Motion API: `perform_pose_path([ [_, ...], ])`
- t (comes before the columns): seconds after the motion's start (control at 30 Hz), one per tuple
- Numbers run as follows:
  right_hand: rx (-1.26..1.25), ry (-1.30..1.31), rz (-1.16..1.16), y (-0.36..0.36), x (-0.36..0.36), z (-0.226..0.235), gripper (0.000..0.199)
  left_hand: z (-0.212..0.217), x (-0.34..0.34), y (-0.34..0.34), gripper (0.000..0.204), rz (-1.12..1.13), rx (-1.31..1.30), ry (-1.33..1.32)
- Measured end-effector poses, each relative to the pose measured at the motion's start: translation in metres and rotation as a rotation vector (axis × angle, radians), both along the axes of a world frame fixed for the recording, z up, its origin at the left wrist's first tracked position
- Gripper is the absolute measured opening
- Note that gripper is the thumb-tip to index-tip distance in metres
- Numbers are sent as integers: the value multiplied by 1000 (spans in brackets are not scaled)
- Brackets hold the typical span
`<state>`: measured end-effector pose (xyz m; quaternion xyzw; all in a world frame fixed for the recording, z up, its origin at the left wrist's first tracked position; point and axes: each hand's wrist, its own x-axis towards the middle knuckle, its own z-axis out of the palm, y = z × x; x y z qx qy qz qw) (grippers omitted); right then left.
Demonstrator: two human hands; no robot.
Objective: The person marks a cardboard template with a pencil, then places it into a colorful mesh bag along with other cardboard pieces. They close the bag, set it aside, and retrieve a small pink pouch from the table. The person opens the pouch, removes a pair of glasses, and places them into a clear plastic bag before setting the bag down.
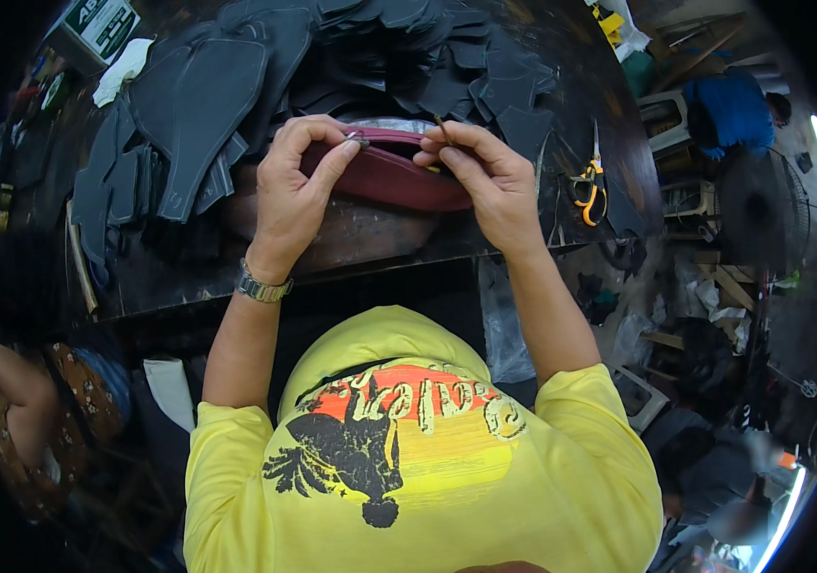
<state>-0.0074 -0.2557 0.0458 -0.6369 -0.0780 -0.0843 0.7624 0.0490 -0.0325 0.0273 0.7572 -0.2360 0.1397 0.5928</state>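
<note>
A maroon pouch (pixel 394 181) with a long opening along its top edge lies on the dark table in front of me. My left hand (pixel 305 160) is closed at the left end of the opening, with thumb and forefinger pinching a small grey metallic piece (pixel 359 141), its kind too small to tell. At the right end my right hand (pixel 485 172) is closed in a pinch on a thin brownish stick-like piece (pixel 441 128) that stands up from the fingers. Between the two hands the pouch's mouth gapes and shows a dark inside.
Many black cut pieces with chalk outlines (pixel 218 86) are heaped behind and left of the pouch. Orange-handled scissors (pixel 588 191) lie on the right. A white cloth (pixel 122 72) and a box (pixel 94 33) are far left. A fan (pixel 762 201) stands beyond the table; people sit on both sides.
</note>
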Motion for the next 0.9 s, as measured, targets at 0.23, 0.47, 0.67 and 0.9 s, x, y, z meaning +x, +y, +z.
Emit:
perform_pose_path([
  [0.23, -934, -256, -248, 6, 5, -6, 25, -5, -1, 9, 11, -26, -93, 120],
  [0.47, -834, -360, -251, 17, 8, 10, 35, -17, 0, 11, 38, -16, 60, 19],
  [0.67, -1108, -561, -254, 50, 40, -10, 30, -26, -1, 9, 33, -30, -76, 195],
  [0.9, -1053, -560, -280, 50, 40, -7, 28, -29, 0, 11, 29, 7, -53, 140],
])
